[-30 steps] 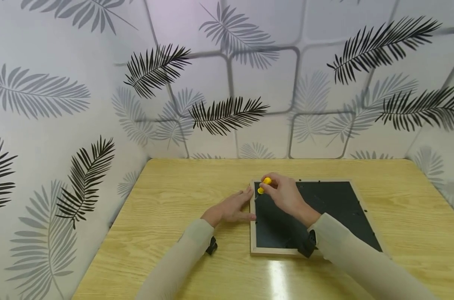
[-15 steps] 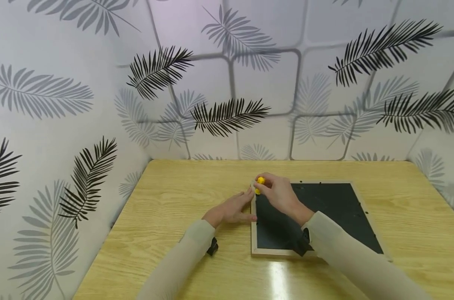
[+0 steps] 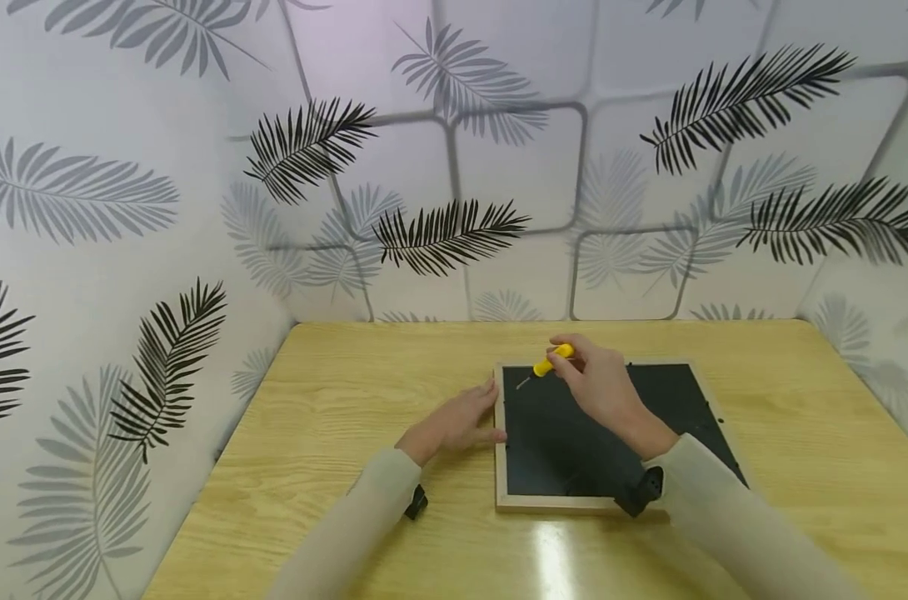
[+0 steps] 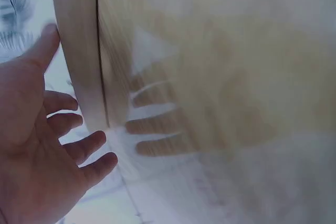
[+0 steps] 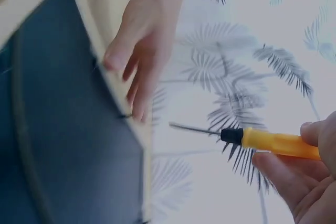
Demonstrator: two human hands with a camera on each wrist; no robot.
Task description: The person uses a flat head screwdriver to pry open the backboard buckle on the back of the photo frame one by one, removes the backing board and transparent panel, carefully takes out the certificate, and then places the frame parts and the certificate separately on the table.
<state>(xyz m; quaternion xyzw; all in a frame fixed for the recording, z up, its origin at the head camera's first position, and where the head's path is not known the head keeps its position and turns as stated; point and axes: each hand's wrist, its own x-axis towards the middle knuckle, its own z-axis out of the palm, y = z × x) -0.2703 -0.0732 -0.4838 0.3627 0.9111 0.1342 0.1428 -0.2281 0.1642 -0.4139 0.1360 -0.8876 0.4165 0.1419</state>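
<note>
Screwdriver (image 3: pixel 542 367): yellow handle, black collar, thin metal shaft; aslant above the upper-left corner of the frame in the head view, tip down and to the left; in the right wrist view, clear of wood and tabs alike.
Right grip (image 3: pixel 607 387): narrow, thumb and fingers pinched round the yellow handle.
Left grip (image 3: pixel 454 421): wide, spread, holding nothing; fingertips and thumb at the left edge of the frame, apparently to steady it.
Frame (image 3: pixel 551 503): pale wood, flat on the counter (image 3: pixel 334 417), back side up.
Backing panel (image 3: pixel 551 450): dark, seated within the wooden rim; not yet lifted out.
Tabs (image 5: pixel 126 115): small and dark, spaced along the rim; one near the left thumb, others on the far and right sides.
Tabs done: perhaps some on the right, judging by at least one dark spot out over the wood there; too small to tell bent from flat.
Tabs remaining: probably those along the left side, near the raised tip; no certain count, with the right sleeve (image 3: pixel 731 508) over the near-right corner.
Progress overall: likely partway, with the backing's release or fastening unfinished; cannot tell which.
</note>
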